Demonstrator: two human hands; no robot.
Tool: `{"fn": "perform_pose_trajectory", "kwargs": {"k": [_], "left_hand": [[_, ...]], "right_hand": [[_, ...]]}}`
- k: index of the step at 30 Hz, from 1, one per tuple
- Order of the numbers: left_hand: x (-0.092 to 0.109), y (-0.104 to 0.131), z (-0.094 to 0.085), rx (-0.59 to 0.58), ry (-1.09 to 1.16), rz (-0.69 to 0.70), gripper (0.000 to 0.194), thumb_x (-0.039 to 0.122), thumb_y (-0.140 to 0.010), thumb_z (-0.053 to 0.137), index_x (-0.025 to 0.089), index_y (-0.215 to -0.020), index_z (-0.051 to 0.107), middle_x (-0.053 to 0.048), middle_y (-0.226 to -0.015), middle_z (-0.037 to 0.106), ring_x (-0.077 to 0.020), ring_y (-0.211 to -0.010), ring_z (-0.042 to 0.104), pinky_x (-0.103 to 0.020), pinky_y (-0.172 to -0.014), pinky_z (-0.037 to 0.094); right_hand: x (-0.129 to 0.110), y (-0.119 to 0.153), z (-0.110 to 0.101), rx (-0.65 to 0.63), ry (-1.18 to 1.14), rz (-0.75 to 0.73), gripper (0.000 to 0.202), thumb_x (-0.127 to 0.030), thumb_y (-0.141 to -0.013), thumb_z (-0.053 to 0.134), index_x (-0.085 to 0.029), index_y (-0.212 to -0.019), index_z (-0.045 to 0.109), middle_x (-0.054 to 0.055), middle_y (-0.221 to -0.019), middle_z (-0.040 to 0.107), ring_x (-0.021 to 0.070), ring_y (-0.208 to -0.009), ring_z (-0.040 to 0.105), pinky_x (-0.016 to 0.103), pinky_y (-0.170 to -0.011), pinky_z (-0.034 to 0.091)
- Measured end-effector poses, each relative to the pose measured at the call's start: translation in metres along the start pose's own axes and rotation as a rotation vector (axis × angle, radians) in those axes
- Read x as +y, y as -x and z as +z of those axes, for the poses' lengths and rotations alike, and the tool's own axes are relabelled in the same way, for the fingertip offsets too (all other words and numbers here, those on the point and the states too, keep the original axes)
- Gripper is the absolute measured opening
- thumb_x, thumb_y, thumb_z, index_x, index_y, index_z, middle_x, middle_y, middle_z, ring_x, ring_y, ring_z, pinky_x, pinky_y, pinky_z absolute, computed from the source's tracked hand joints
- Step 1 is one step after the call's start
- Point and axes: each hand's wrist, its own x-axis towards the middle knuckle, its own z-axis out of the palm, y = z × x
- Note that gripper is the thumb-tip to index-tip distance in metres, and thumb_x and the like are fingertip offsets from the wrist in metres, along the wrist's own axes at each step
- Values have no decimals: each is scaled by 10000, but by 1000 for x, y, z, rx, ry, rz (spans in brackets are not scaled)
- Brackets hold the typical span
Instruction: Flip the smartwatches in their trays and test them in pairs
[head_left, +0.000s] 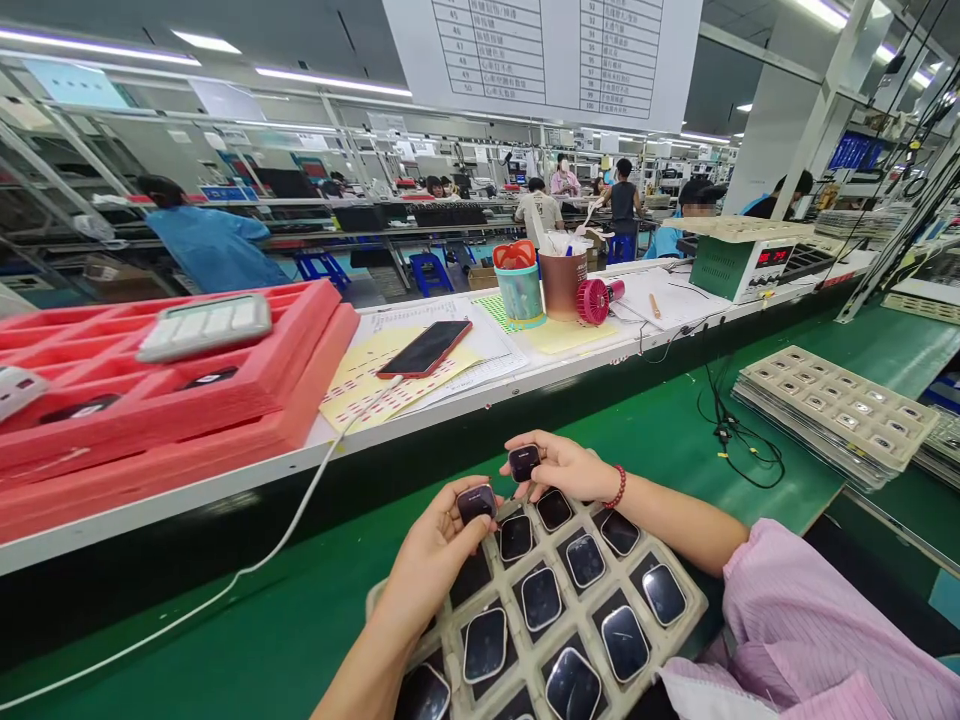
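Between the thumb and fingers of my left hand (442,545) is a smartwatch (476,503), its dark screen facing up. My right hand (566,468), with a red beaded bracelet on the wrist, grips another smartwatch (524,461) by its edges. Both are held just above the far edge of a beige compartment tray (517,610). Several more square smartwatches (541,598) lie face up in the tray's compartments. Part of the tray's left side is hidden beneath my left hand and forearm.
Red foam trays (292,400) stand on the white shelf at left, beside a phone (426,349) on a charging cable. Cups (564,285) and a pink fan (593,301) stand further along. Black cables (726,430) and stacked beige trays (840,410) occupy the green bench at right.
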Motion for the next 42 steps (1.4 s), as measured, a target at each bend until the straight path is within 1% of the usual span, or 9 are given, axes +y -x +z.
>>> {"fn": "perform_pose_trajectory", "kwargs": {"k": [4,9,14,17,20,24,28,33,42], "left_hand": [[1,0,0,-8,-4,3,587,453,-610,731,182,-1107,573,-112,-982,732,-248,-805,676,-312,-622,482],[-4,-3,-2,-10,-6,36,504,418,-656,717,185,-1084,588,-87,-953,718,-240,-812,679,-314,-647,498],[-14,-5,-1,4,86,81,457,304,-673,692,187,-1096,564,-78,-1009,706,-221,-883,683,-327,-759,529],[-23,-9,0,11,153,127,471,235,-644,680,174,-1095,560,-75,-979,694,-213,-896,679,-335,-811,529],[-29,-12,0,29,192,163,443,179,-646,663,158,-1079,567,-67,-935,681,-192,-871,669,-329,-820,524],[-31,-12,1,35,206,201,412,121,-662,641,158,-1067,571,-54,-921,679,-167,-856,658,-301,-801,522],[-32,-12,1,20,193,219,396,114,-684,624,163,-1074,568,-42,-933,679,-160,-867,655,-302,-802,531],[-34,-12,0,6,192,229,392,110,-688,611,162,-1073,568,-33,-921,672,-153,-855,648,-298,-796,529],[-35,-13,2,1,175,225,392,119,-686,615,165,-1073,574,-40,-938,673,-160,-868,646,-309,-810,530]], "right_hand": [[-2,2,0,-24,4,-14,493,-44,-801,517,-194,-1270,490,55,-1101,679,118,-787,717,233,-671,596],[-3,3,0,-44,22,-16,481,-75,-804,541,-194,-1268,493,54,-1105,672,114,-784,711,234,-677,591],[-5,10,1,-49,77,-56,470,-147,-810,580,-209,-1270,501,69,-1152,675,129,-811,721,258,-694,600],[-6,14,3,-50,127,-69,481,-164,-811,592,-220,-1279,501,82,-1193,670,139,-865,725,266,-734,598],[-8,16,4,-70,166,-60,475,-178,-826,594,-227,-1289,501,100,-1214,669,147,-883,724,292,-758,601],[-7,17,3,-80,200,-72,464,-194,-855,592,-223,-1309,499,117,-1232,659,157,-887,720,328,-775,608],[-4,16,1,-93,220,-94,454,-203,-872,586,-221,-1317,498,123,-1232,662,172,-879,720,356,-776,615],[-1,15,0,-100,236,-97,444,-188,-881,562,-218,-1318,494,124,-1228,666,170,-878,719,345,-773,609],[-4,16,1,-112,253,-82,427,-199,-883,551,-203,-1305,487,128,-1214,673,165,-870,722,350,-773,610]]}}
